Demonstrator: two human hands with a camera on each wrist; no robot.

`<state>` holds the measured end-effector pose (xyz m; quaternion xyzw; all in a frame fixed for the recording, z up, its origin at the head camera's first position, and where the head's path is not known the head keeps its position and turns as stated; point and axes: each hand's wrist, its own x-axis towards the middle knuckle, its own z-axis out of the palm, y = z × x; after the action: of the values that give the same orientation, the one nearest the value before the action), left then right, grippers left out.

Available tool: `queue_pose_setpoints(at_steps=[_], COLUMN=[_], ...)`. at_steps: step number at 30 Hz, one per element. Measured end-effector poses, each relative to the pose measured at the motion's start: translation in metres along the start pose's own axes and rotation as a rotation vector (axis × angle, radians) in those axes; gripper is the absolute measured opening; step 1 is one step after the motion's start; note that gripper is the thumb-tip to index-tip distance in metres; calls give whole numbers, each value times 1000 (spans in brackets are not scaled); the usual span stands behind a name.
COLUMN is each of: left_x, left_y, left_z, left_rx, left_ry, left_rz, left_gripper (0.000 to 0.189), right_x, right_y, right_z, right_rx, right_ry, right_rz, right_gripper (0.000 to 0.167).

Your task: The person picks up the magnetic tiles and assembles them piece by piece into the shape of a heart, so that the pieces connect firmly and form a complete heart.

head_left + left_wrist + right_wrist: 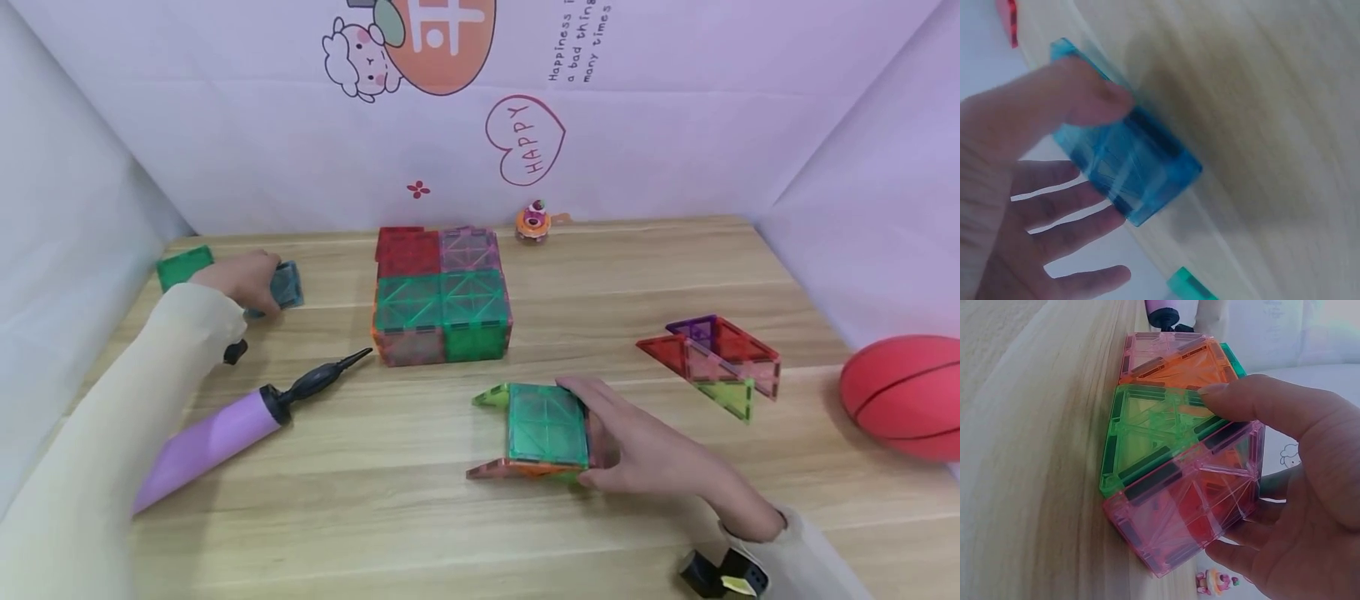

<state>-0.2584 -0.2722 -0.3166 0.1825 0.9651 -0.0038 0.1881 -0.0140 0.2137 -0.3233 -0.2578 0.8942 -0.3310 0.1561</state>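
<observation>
At the table's far left, my left hand (243, 279) pinches a translucent blue magnetic tile piece (286, 285). The left wrist view shows the thumb across this blue piece (1141, 165) and the fingers behind it. Front centre, my right hand (645, 454) grips a small magnetic-tile structure (547, 425) from its right side. This structure has a green square top and orange, green and pink sides. In the right wrist view, the thumb lies on its upper edge near the green triangle (1147, 425), with fingers behind the pink tile (1185, 500).
A larger tile block (442, 300) stands at centre back. Green tiles (183, 267) lie beyond the left hand. A purple hand pump (217, 442) lies below the left arm. On the right are a standing tile frame (723, 362) and red ball (907, 396); a toy figurine (533, 223) sits at the back.
</observation>
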Motion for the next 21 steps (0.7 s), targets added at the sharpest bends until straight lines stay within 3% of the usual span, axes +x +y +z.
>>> queue_pose_setpoints(at_steps=[3,9,16,21], left_x=[-9,-35,-70,-94], left_y=[3,25,68,100], left_z=[-7,-38,-61,-59], left_rx=[-15,-21,-32,-35], left_ry=[30,131,239,281], left_rz=[36,80,138,198], left_gripper=[81,86,86,87], right_x=[1,3,4,4], right_y=[0,-1,-2,-3], right_z=[-1,-3,-4,-3], right_rx=[-6,-4,-17,-23], right_ry=[-4,-21,-28,-26], right_rz=[-10,4,1,0], right_gripper=[96,95,95,96])
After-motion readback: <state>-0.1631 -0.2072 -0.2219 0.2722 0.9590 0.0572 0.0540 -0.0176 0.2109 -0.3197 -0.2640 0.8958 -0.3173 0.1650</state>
